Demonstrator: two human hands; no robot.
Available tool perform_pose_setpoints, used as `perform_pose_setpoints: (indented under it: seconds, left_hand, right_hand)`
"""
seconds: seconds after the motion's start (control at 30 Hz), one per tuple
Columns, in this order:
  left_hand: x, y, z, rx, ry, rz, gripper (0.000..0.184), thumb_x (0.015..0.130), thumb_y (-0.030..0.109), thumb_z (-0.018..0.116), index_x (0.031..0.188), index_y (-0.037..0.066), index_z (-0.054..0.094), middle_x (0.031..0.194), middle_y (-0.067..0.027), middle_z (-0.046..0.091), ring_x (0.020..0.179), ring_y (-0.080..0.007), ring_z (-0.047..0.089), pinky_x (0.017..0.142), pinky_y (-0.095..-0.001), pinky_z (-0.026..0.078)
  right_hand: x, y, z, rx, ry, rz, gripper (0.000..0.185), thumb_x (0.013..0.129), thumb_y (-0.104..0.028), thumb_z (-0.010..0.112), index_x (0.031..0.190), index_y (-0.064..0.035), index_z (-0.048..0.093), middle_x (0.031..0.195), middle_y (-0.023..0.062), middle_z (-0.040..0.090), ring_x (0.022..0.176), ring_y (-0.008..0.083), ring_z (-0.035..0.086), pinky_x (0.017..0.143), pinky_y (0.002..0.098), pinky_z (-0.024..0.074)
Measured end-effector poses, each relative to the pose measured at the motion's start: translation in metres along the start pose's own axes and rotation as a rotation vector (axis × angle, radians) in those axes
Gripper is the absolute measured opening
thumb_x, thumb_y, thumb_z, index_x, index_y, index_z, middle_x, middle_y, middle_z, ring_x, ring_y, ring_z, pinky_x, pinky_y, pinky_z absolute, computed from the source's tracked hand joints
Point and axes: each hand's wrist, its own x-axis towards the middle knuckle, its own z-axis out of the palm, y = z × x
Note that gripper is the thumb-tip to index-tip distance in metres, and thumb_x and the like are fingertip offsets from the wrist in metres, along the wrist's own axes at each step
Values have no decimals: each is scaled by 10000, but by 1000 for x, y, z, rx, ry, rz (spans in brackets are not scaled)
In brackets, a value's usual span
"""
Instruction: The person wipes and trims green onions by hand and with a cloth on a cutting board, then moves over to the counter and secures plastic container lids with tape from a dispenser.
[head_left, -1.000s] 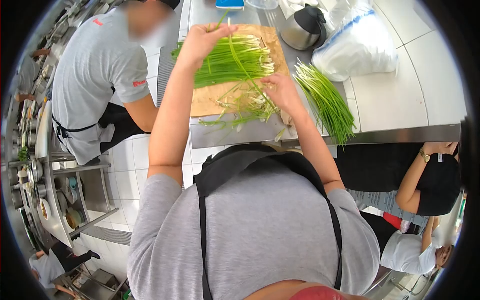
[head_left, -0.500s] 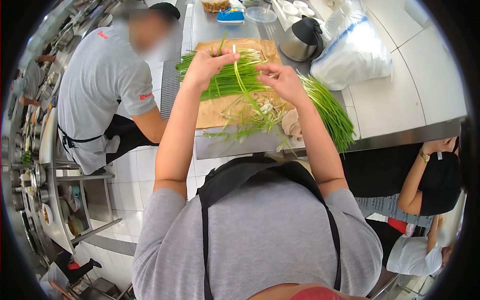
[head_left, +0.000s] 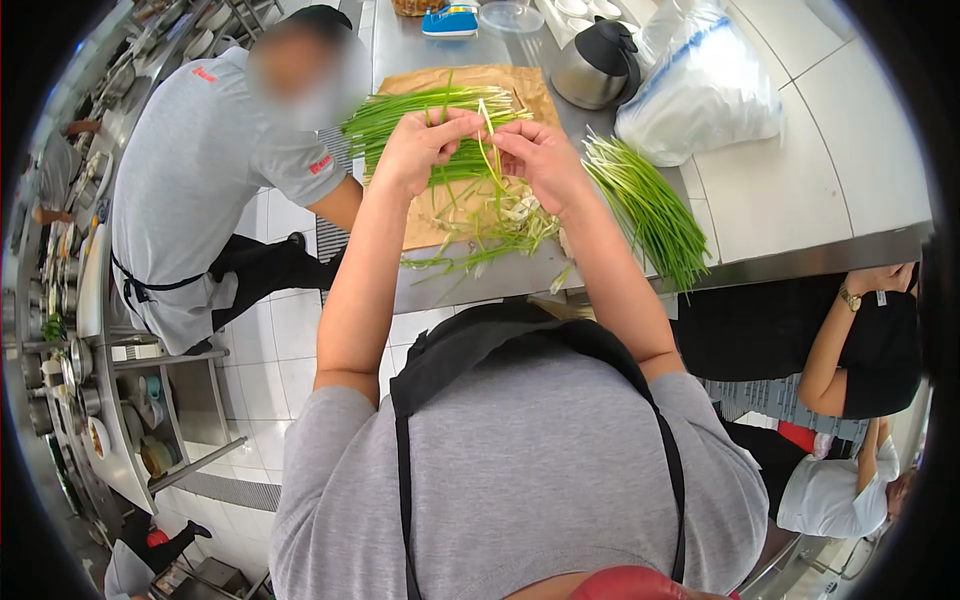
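My left hand pinches a thin green chive stalk, its pale end pointing up. Close beside it, my right hand has thumb and fingertips pinched at the same stalk, from which a yellowish strand hangs. Beneath both hands lies a layer of long green chives on brown paper. Pale and green peeled scraps are heaped at the near edge of the paper. To the right of my right forearm rests a second bundle of chives, white ends facing away.
A steel jug with black lid and a filled white plastic bag stand at the back right. At the far end are a blue tape dispenser and clear lid. A co-worker leans in at the left.
My right hand has moved left and up to meet my left hand at the stalk. The left hand has shifted slightly right. The co-worker at the left leans closer to the table.
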Motion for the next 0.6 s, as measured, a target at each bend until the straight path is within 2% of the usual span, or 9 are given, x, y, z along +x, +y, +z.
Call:
perform_pose_setpoints:
  seconds: [0.13, 0.43, 0.53, 0.6]
  left_hand:
    - [0, -3, 5, -5, 48, -5, 168, 761, 182, 660, 840, 36, 632, 654, 46, 533, 513, -14, 367, 424, -168, 228]
    - [3, -13, 14, -58, 1, -30, 152, 773, 170, 640, 847, 37, 631, 691, 50, 533, 546, -20, 375, 438, -169, 260]
    - [1, -10, 19, -209, -33, -37, 159, 775, 169, 638, 859, 34, 634, 696, 53, 535, 551, -18, 375, 440, -165, 262]
    - [0, -8, 20, -202, -9, -49, 170, 777, 174, 636, 871, 33, 637, 706, 54, 539, 556, -15, 376, 446, -160, 264]
  right_hand:
    - [-5, 1, 1, -38, -2, -6, 107, 816, -143, 587, 848, -41, 590, 767, 17, 594, 700, 91, 567, 631, 214, 449]
    - [-15, -3, 4, -15, -1, 41, 132, 856, -131, 488, 875, -27, 566, 813, 60, 608, 706, 139, 597, 641, 258, 470]
    - [-17, 2, -3, 117, -33, 69, 97, 849, -117, 503, 861, -44, 565, 774, 40, 587, 714, 149, 600, 657, 266, 477]
    - [-17, 7, -7, 180, -11, 62, 111, 847, -139, 515, 858, -39, 564, 771, 42, 590, 695, 138, 591, 641, 253, 472]
